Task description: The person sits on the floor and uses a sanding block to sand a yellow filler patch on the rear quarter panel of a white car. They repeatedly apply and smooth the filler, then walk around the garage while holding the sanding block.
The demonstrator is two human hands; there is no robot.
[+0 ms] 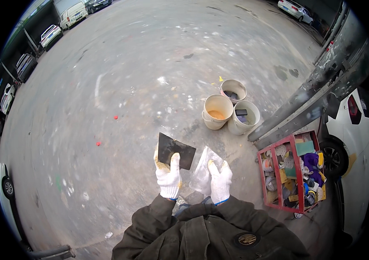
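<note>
My left hand [168, 175], in a white knit glove with yellowish stains, is closed on a sheet of black sandpaper or similar dark sheet [176, 151], thumb across its face. Some pale wear marks its upper edge. In my right hand [220, 180], gloved the same way, a crumpled translucent plastic bag [202, 171] is pinched between thumb and fingers. It hangs to the left of that hand, close to the dark sheet but apart from it. Both hands are held in front of my body, above the grey floor.
Ahead to the right stand three pale buckets: one with orange-brown residue [217, 113], one with dark blocks [244, 118], one behind [234, 90]. A red-framed cart [290, 171] full of supplies is at right, beside a metal post [297, 102] and a white car [355, 117].
</note>
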